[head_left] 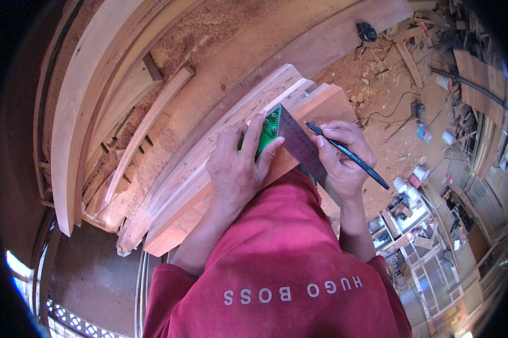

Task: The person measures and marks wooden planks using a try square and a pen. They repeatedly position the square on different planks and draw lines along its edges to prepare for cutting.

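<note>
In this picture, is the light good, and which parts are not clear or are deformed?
Head view: even light on the left hand, right hand, square and pen, which look fairly sharp; head view: glare at the lower-left rim; head view: fisheye bending, black corners, and soft detail toward the right rim.

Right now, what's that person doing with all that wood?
The person in the red shirt is leaning over some long pieces of wood. Their left hand holds the green handle of a metal-bladed square across the wood. Their right hand holds a dark pen, its tip close beside the blade; whether it touches the wood, I can't tell. Big curved boards stand off to the left.
</note>
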`<state>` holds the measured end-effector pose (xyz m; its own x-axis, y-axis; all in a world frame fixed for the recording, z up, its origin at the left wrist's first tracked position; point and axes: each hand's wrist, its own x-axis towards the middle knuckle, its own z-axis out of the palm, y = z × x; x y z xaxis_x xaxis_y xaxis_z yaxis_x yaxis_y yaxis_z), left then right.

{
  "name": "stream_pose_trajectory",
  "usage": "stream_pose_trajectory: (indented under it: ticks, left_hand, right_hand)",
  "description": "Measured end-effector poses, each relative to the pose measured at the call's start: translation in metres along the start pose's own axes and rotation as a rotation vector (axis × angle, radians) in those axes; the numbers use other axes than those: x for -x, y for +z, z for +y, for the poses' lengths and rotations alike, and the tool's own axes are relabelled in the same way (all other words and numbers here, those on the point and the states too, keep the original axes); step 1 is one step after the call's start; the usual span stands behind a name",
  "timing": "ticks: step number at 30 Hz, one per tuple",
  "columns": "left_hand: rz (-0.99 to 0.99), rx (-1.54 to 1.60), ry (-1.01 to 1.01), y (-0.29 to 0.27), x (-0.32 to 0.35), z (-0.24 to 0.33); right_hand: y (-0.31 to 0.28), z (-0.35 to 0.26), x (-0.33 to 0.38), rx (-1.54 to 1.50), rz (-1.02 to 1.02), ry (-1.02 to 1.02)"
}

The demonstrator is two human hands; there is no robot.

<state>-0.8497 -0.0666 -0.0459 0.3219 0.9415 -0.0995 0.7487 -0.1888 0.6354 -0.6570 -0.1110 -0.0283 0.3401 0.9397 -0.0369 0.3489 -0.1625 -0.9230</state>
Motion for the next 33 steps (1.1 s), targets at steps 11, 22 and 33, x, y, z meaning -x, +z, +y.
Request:
stream_pose_trajectory:
  ticks: [11,22,33]
  left_hand:
    - [0.018,0.009,0.021,0.0023,0.0006,-0.003]
    - [0.016,-0.001,0.023,0.0005,0.0009,-0.0028]
    - [0.011,0.001,0.02,0.0007,0.0014,-0.0031]
  right_hand:
    - [0.001,-0.0007,-0.0006,0.069,-0.026,-0.086]
    - [-0.0001,-0.0024,-0.0021,0.086,-0.044,-0.081]
    - [0.0019,-0.0042,-0.0052,0.105,-0.046,-0.115]
